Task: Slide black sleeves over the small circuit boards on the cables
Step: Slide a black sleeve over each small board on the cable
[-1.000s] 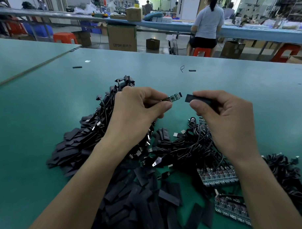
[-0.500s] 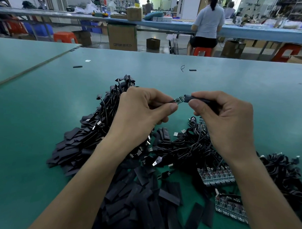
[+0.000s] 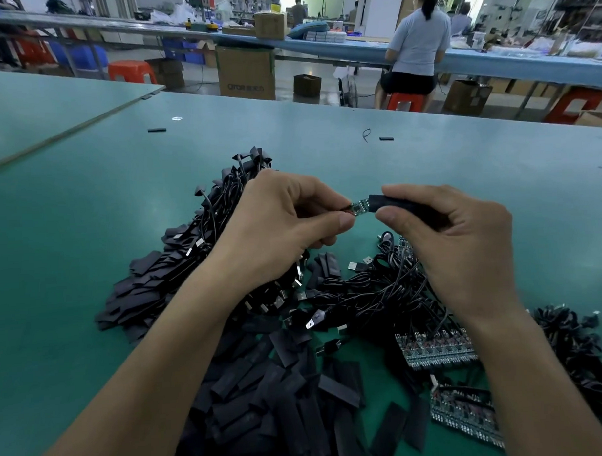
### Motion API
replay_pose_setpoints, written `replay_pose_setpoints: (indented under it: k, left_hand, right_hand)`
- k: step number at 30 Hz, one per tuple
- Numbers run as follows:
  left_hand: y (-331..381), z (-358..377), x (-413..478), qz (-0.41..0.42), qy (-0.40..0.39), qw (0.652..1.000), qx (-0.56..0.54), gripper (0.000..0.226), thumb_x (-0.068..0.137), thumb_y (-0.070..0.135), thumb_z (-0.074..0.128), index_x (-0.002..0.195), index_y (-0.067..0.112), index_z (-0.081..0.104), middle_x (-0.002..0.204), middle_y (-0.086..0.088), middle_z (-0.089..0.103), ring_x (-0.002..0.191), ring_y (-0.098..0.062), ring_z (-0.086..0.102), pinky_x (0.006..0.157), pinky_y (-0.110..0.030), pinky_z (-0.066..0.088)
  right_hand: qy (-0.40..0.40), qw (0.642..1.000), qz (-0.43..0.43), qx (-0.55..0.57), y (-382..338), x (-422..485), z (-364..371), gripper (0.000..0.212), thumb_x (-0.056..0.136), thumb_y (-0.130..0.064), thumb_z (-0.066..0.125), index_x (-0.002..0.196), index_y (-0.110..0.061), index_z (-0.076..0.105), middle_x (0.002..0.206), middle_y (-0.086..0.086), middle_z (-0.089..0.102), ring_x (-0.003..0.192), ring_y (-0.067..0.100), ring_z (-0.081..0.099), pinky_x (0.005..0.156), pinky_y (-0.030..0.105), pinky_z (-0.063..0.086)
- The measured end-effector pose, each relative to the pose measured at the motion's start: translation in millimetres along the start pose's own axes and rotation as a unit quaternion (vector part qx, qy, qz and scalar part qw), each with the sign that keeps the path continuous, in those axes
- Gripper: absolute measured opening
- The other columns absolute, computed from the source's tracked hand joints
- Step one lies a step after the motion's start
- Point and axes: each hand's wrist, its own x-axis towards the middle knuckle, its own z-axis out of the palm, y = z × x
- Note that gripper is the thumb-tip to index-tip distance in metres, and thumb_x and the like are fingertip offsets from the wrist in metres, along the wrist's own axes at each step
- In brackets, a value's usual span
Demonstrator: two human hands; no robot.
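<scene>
Fingers [image 3: 343,222] pinched: left hand [image 3: 286,228] on light, probably brittle circuit board [image 3: 360,205] at cable end; right hand [image 3: 457,239] on soft black sleeve [image 3: 392,201] behind mouth.

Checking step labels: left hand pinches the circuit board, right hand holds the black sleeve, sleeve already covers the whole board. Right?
Not quite. In the head view the left hand pinches the circuit board and the right hand holds the black sleeve, but the sleeve is only at the board's tip: a green stretch of board shows bare between the hands.
</scene>
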Motion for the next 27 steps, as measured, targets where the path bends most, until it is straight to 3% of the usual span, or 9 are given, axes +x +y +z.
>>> replay_pose_setpoints:
  k: [4, 9, 12, 16, 22, 27]
  left_hand:
    - [1.8, -0.9, -0.7, 0.001, -0.029, 0.999, 0.014, 0.011, 0.082, 0.013, 0.08, 0.088, 0.021, 0.077, 0.075, 0.0, 0.076, 0.07, -0.016, 0.074, 0.072, -0.026, 0.061]
    - [4.0, 3.8, -2.1, -0.004, -0.034, 0.999, 0.026, 0.02, 0.08, 0.015, 0.082, 0.092, 0.019, 0.067, 0.072, 0.002, 0.076, 0.069, -0.012, 0.073, 0.072, -0.027, 0.06]
    - [4.1, 3.8, -1.4, -0.011, -0.028, 0.999, 0.015, 0.022, 0.08, 0.016, 0.083, 0.089, 0.018, 0.063, 0.072, 0.001, 0.076, 0.068, -0.012, 0.073, 0.071, -0.026, 0.059]
    - [3.6, 2.9, -2.1, -0.027, -0.019, 0.999, 0.026, 0.016, 0.082, 0.026, 0.081, 0.091, 0.019, 0.069, 0.074, 0.001, 0.076, 0.068, -0.015, 0.073, 0.072, -0.035, 0.06]
    - [2.5, 2.6, -0.6, -0.04, -0.015, 0.998, 0.045, 0.013, 0.09, 0.028, 0.073, 0.082, 0.018, 0.075, 0.073, 0.006, 0.075, 0.06, -0.006, 0.067, 0.061, -0.019, 0.052]
    - [2.6, 1.8, -0.8, -0.061, -0.015, 0.998, 0.031, 0.019, 0.093, 0.028, 0.068, 0.078, 0.02, 0.077, 0.072, 0.005, 0.075, 0.061, -0.005, 0.065, 0.064, -0.02, 0.054]
  right_hand:
    - [-0.069, 0.997, 0.002, 0.017, 1.6, 1.6, -4.7, 0.023, 0.076, -0.036, 0.074, 0.099, -0.041, 0.071, 0.079, -0.021, 0.07, 0.077, 0.003, 0.066, 0.07, 0.013, 0.047]
    - [-0.114, 0.992, 0.014, 0.052, 3.5, 1.5, -5.2, 0.022, 0.076, -0.034, 0.074, 0.098, -0.035, 0.075, 0.088, -0.017, 0.074, 0.083, 0.006, 0.07, 0.074, 0.018, 0.052]
    - [-0.106, 0.988, 0.033, 0.104, 3.9, 0.3, -2.2, 0.019, 0.076, -0.03, 0.075, 0.095, -0.032, 0.076, 0.084, -0.015, 0.076, 0.073, 0.004, 0.07, 0.071, 0.018, 0.054]
    - [-0.077, 0.986, 0.054, 0.139, 5.5, 1.1, -1.8, 0.019, 0.08, -0.016, 0.078, 0.089, -0.032, 0.076, 0.078, -0.009, 0.076, 0.063, 0.008, 0.068, 0.063, 0.021, 0.055]
    - [-0.057, 0.979, 0.085, 0.177, 5.8, 2.3, -1.6, 0.02, 0.081, -0.002, 0.076, 0.087, -0.021, 0.076, 0.073, -0.001, 0.075, 0.059, 0.011, 0.067, 0.059, 0.019, 0.054]
    - [-0.054, 0.974, 0.096, 0.2, 3.1, 2.0, -0.4, 0.015, 0.079, -0.006, 0.076, 0.087, -0.017, 0.076, 0.077, 0.006, 0.075, 0.059, 0.013, 0.067, 0.057, 0.019, 0.054]
